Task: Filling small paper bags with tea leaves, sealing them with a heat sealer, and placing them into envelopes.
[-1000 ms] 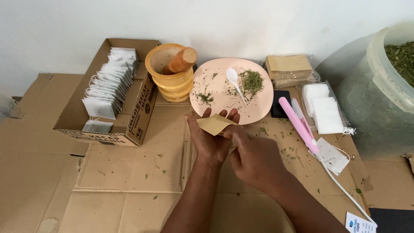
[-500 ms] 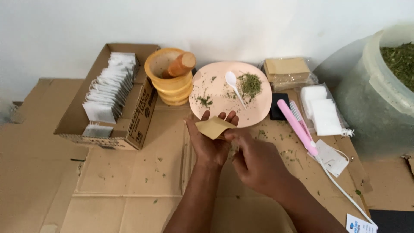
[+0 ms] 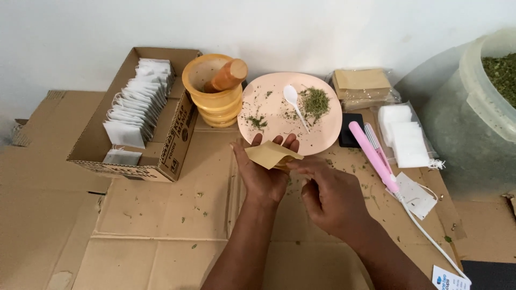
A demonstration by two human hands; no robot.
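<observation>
- My left hand (image 3: 263,174) lies palm up over the flattened cardboard (image 3: 161,215), fingers cupped around a small tan paper sachet (image 3: 270,154) that rests on my fingertips.
- My right hand (image 3: 330,196) comes in from the right, thumb and forefinger pinched on the sachet's right edge, so both hands meet at the sachet.
- The sachet sits just in front of the pink plate (image 3: 279,115), overlapping its near rim from this view.
- On the plate lie a white plastic spoon (image 3: 293,99), a small heap of dried green herb (image 3: 314,101) beside it and a thinner scatter of crumbs to the left.
- Left of the plate stands a stack of yellow bowls (image 3: 212,94) with a wooden pestle (image 3: 228,75) leaning in the top one.
- Further left, an open cardboard box (image 3: 177,134) holds a row of white filled bags (image 3: 137,104) standing on edge.
- Behind the plate to the right lies a clear packet of tan sachets (image 3: 360,83); a small black object (image 3: 352,137) touches the plate's right rim.
- A pink sealing iron (image 3: 373,156) with a white cord (image 3: 427,236) lies diagonally just right of my right hand, close enough to crowd it.
- Beyond it lie a packet of white bags (image 3: 403,134) and a loose white tag (image 3: 414,193).
- A large translucent tub (image 3: 473,107) of green herb fills the right edge.
</observation>
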